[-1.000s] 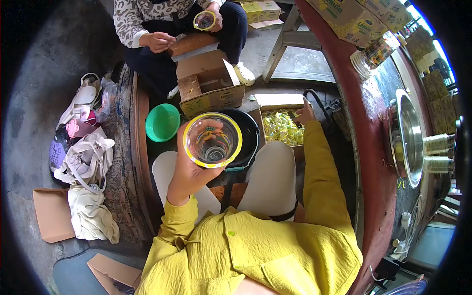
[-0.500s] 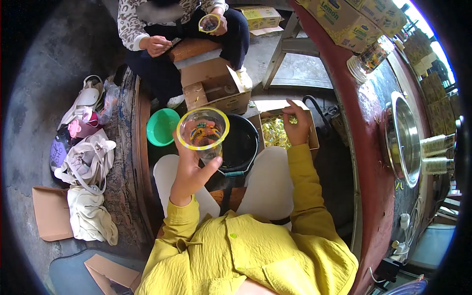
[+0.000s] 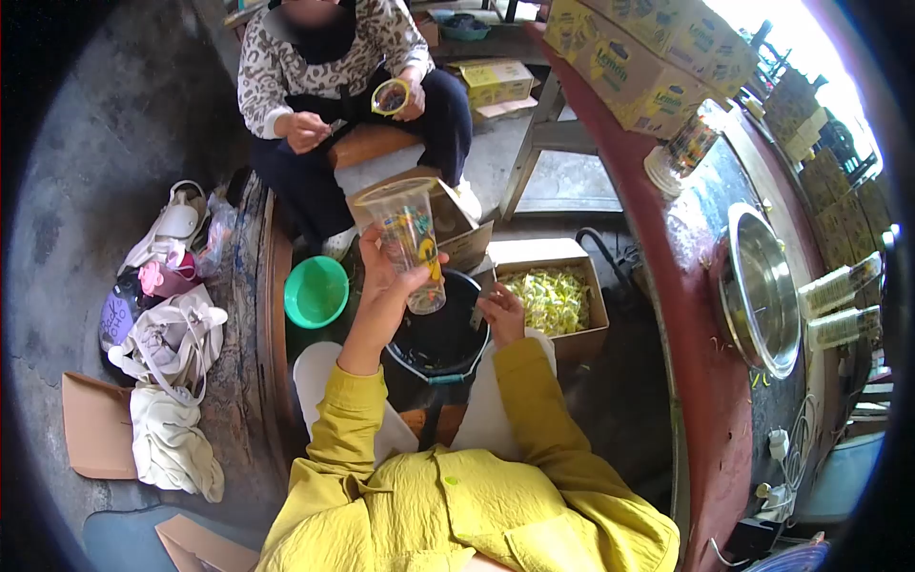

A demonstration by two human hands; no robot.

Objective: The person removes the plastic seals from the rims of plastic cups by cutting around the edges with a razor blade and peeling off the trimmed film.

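My left hand (image 3: 383, 286) is wrapped round a clear plastic cup (image 3: 412, 250) with colourful printing, raised and tilted above the black bucket (image 3: 419, 357). My right hand (image 3: 503, 313) is closed at the bucket's right rim, pinching a flat, greyish blade-like strip (image 3: 479, 310) whose exact kind I cannot make out. Just right of that hand, an open carton (image 3: 596, 310) holds many small yellow-green pieces (image 3: 548, 297). Dark contents show in the bucket, though they are hard to make out.
Opposite sits a person (image 3: 334, 86) holding a yellow-rimmed cup (image 3: 391, 96). A green basin (image 3: 316, 292) stands left of the bucket. Along the right, a red-edged counter (image 3: 705, 419) carries a steel bowl (image 3: 762, 286), stacked cups (image 3: 691, 143) and lemon cartons (image 3: 629, 71). Bags (image 3: 172, 324) lie left.
My left hand has lifted the cup and turned it from mouth-up view to side-on. My right hand has moved left and down from above the carton to the bucket rim, now pinching the strip.
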